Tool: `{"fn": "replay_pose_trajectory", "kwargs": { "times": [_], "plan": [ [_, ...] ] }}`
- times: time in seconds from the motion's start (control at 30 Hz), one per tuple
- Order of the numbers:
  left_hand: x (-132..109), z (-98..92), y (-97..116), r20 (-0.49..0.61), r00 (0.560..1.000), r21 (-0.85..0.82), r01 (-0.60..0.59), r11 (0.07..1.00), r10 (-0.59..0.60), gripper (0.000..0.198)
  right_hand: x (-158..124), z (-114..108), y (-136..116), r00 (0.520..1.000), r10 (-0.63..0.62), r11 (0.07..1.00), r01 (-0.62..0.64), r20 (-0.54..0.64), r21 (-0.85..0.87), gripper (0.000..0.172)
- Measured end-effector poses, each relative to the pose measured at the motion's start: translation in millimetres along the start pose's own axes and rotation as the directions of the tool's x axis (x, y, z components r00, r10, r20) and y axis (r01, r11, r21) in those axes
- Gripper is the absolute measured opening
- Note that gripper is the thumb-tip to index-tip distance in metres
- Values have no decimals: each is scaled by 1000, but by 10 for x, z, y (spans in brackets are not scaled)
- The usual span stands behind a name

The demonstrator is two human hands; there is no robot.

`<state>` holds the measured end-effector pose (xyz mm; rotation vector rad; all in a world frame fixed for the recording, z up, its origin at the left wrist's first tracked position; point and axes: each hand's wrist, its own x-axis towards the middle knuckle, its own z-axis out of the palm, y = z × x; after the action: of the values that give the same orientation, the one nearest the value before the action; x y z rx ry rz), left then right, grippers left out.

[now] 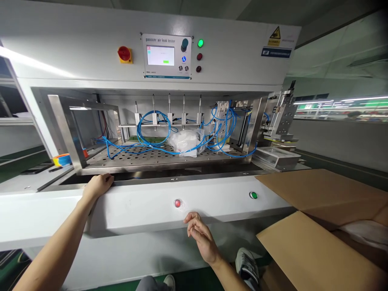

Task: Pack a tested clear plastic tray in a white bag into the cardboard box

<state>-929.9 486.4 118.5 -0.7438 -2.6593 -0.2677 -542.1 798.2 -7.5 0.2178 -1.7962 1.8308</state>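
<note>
My left hand [99,185] rests on the front edge of a white air leak tester [133,206], its fingers bent over that edge and their tips hidden. Below a red push button [177,203] my right hand [200,236] hovers in front of the panel, fingers loosely bent and apart, holding nothing. A green push button [253,195] sits further right on the same panel. Inside the machine, a perforated metal plate [130,157] carries coiled blue air tubing [154,128] and a clear plastic bag of white stuff [185,141].
An open cardboard box [315,242] stands at the right, its flaps reaching toward the panel. A metal frame post [65,131] rises beyond my left hand. Blue and yellow tape rolls [62,159] lie on the left ledge. A lit display [160,55] is overhead.
</note>
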Motion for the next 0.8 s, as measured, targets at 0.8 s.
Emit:
{"fn": "replay_pose_trajectory", "kwargs": {
  "times": [0.8],
  "plan": [
    [-1, -10, 10, 10, 1000, -7, 10, 1000, -10, 54, -51, 120, -203, 992, -118, 983, 122, 42, -138, 37]
  ]
}}
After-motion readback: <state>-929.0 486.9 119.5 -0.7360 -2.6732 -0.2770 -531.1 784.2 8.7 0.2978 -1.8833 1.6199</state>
